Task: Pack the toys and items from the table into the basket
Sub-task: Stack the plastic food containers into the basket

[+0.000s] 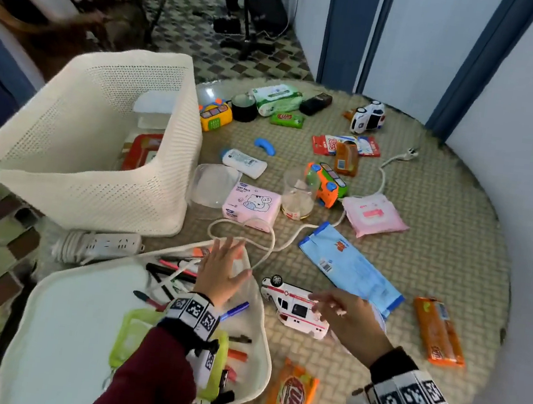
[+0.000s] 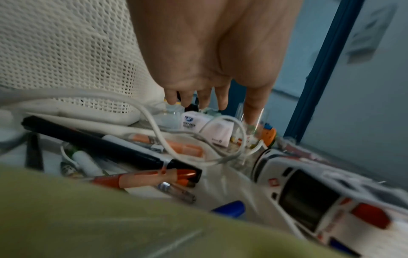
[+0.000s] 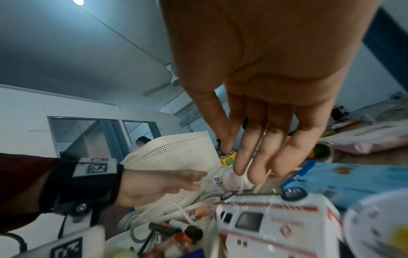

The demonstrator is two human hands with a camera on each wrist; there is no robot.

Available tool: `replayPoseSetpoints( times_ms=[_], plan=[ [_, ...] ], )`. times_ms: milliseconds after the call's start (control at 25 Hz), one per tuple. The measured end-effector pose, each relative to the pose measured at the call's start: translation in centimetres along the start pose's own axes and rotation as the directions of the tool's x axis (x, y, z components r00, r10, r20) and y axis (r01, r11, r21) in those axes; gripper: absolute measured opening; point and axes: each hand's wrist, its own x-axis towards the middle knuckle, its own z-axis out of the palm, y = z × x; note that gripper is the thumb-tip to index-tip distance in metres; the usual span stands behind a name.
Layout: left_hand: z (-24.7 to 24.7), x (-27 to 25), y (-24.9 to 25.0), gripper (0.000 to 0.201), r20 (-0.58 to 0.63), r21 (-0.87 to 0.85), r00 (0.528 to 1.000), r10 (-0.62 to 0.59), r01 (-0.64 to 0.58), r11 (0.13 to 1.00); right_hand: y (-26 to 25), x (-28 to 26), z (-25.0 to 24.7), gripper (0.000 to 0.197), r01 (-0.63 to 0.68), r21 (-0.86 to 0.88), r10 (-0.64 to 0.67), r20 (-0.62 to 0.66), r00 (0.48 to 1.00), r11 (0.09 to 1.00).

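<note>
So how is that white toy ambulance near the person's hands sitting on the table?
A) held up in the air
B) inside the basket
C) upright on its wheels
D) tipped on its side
D: the head view shows the toy ambulance lying on its side on the table, one wheel pointing up, outside the basket, with the right hand open above it.

The basket (image 1: 95, 160) stands at the desk's (image 1: 440, 223) left. Right of the basket lies a tissue pack (image 1: 251, 204); nearer than the basket, a power strip (image 1: 102, 243), a tray (image 1: 75, 329) and a toy ambulance (image 1: 296, 306).
</note>
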Motion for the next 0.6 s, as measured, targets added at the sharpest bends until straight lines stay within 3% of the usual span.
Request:
replayPoseSetpoints(
  times_ms=[120, 280, 440, 600],
  plan=[
    [1.0, 3.2, -0.5, 0.086, 0.153, 0.136, 0.978, -0.140, 0.120, 0.983, -1.3, 4.5, -1.1, 0.033, 0.068, -0.017, -0.068, 0.002, 0.998, 0.998],
    [3.3, 4.2, -0.6, 0.109, 0.222, 0.250, 0.945, -0.240, 0.183, 0.951, -1.0, 11.2, -2.4, 0.021, -0.009, 0.032, 0.009, -0.022, 1.000, 0.999],
    [3.9, 4.9, -1.1, 0.119, 0.202, 0.217, 0.952, -0.229, 0.185, 0.959, -0.4, 17.1, -2.9, 0.052, -0.145, 0.133, 0.151, -0.040, 0.988, 0.980],
    [4.9, 5.1, -2.4, 0.098, 0.172, 0.158, 0.973, -0.153, 0.127, 0.979, 0.1, 20.9, -2.4, 0.076, -0.198, 0.265, 0.229, -0.091, 0.969, 0.944]
  ],
)
